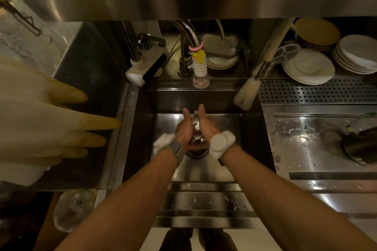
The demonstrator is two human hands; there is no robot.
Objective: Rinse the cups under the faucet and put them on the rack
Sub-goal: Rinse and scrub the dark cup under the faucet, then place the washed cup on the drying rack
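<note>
A shiny metal cup [196, 126] is held low in the steel sink [251, 128], over the drain. It is clasped between the left hand [183, 130] and the right hand [207, 128], which are closed around its sides with thumbs pointing away. The faucet [201, 67] is seen just beyond. Plates [308, 67] are stacked far right, and a rubber glove [40, 120] is seen at near left.

The left hand [183, 131] and right hand [207, 128] hide most of the shiny object [196, 126] between them.
</note>
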